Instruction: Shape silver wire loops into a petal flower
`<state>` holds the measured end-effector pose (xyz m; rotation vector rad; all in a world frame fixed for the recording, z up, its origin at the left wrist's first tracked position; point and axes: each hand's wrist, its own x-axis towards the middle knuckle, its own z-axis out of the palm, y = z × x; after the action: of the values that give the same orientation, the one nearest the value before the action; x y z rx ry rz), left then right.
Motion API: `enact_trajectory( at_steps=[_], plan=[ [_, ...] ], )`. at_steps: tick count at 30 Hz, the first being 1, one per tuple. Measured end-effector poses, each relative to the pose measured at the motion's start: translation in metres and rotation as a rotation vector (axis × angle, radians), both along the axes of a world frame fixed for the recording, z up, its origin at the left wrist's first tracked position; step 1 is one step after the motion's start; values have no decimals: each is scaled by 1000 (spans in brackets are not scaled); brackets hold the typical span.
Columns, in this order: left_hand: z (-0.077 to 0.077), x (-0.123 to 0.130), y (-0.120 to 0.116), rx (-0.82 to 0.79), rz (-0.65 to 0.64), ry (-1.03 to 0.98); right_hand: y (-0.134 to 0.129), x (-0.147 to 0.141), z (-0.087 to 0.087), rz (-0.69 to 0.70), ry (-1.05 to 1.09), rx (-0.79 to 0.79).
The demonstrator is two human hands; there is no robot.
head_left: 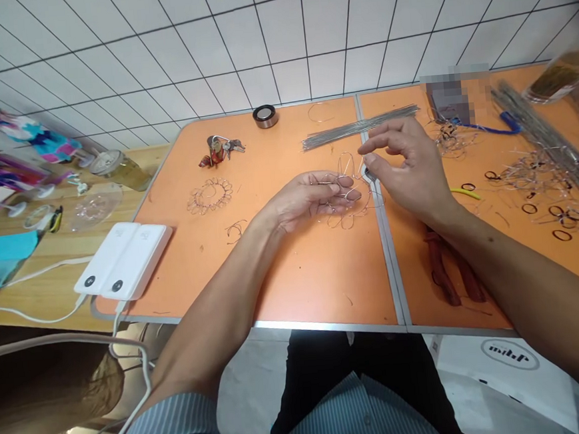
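Over the middle of the orange table, my left hand [313, 198] has its fingers curled round a piece of thin looped wire [346, 166]. Some of its loops stand up above the fingers. My right hand [406, 164] is just to the right, thumb and forefinger nearly together at the wire's right side; what lies between those fingertips is too small to make out. More wire loops [342, 221] show below my left hand. On the left of the table lies a round, flower-like wire piece [211, 196], with small curled wires [236, 231] nearer me.
Behind my hands lie straight wires [333, 135] and a roll of tape [265, 116]. Red-handled pliers [443, 272] rest under my right forearm. Wire scraps [531, 174], dark rings [562, 235] and a wire bundle [548, 136] are at right. White boxes [122, 260] with cables stand left.
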<state>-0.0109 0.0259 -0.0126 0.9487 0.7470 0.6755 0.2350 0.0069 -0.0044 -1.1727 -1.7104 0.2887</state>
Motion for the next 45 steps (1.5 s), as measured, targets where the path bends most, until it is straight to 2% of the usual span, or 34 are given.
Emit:
enact_trajectory(
  at_steps=[9, 26, 37, 45],
  plan=[
    [0, -1, -2, 38, -45, 27, 1, -4, -4, 0, -13, -20],
    [-6, -1, 2, 68, -131, -8, -4, -7, 2, -3, 54, -74],
    [-5, -1, 1, 59, -113, 3, -3, -4, 13, 30, 175, -311],
    [-5, -1, 0, 64, -102, 0, -2, -4, 13, 34, 179, -330]
  ],
)
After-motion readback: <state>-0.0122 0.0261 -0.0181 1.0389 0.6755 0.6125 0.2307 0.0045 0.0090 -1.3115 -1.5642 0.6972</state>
